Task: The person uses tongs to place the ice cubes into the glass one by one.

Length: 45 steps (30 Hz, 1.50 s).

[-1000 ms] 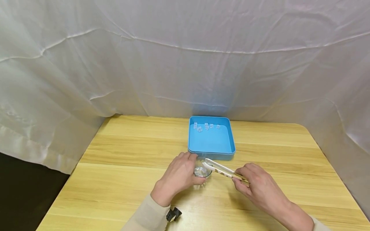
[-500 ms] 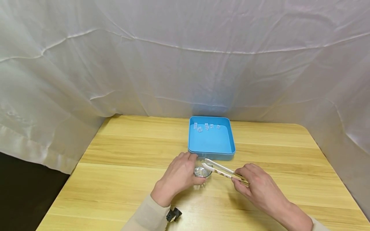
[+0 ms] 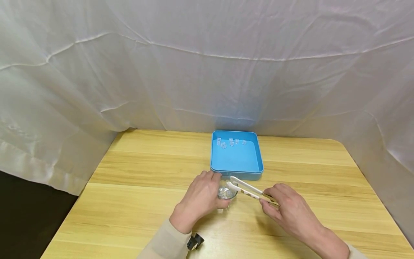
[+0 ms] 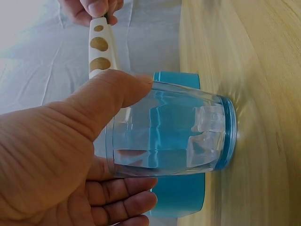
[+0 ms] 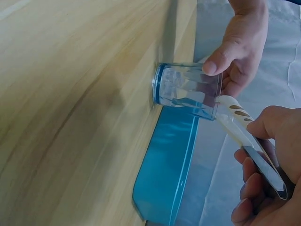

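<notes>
A clear drinking glass (image 3: 226,193) stands upright on the table, with several clear cubes (image 4: 207,134) at its bottom. My left hand (image 3: 198,198) holds the glass near its rim, thumb on one side and fingers on the other. My right hand (image 3: 292,208) grips a pair of white and gold tongs (image 3: 247,185), seen from the side in the right wrist view. The tongs' tips are spread slightly apart at the mouth of the glass. No cube shows between them.
Just behind the glass is a blue square tray (image 3: 237,175). Several clear cubes (image 3: 223,145) lie along its far side. A wooden table (image 3: 145,201) is under everything, and a pale curtain (image 3: 194,72) hangs at the back and sides.
Almost nothing differs. The tongs' tips have shifted very slightly at the mouth of the glass; the left hand, the glass and the tray stay in place.
</notes>
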Motion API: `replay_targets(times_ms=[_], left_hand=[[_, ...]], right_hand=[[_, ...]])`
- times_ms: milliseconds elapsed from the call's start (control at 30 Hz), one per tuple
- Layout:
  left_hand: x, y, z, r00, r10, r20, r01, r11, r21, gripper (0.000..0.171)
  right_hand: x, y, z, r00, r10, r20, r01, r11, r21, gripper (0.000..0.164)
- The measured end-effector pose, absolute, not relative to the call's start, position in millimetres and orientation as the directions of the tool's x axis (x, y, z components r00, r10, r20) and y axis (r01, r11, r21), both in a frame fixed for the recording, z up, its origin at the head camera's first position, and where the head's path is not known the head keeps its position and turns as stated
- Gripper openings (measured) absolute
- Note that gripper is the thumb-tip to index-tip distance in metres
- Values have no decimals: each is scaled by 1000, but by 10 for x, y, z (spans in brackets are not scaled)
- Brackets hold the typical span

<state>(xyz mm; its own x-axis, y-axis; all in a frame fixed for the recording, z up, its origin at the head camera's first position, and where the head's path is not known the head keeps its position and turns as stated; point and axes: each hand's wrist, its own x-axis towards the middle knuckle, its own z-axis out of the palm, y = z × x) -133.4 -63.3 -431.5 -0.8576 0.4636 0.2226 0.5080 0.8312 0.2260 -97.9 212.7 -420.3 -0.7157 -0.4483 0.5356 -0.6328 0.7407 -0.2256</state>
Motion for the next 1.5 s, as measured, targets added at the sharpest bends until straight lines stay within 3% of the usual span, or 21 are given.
replay_targets(times_ms=[400, 733, 1500], left_hand=[[-1344, -635, -4322, -862, 462, 207, 504, 826, 252, 70], [-1336, -635, -4320, -865, 458, 206, 499, 824, 266, 70], [-1347, -634, -4330, -866, 460, 194, 499, 817, 290, 72]], right_hand=[[-1181, 2129, -4132, -773, -358, 524, -543, 800, -254, 15], [-1469, 2077, -4122, -882, -271, 386, -406, 854, -327, 17], [-1948, 1901, -4260, -948, -216, 235, -294, 877, -380, 18]])
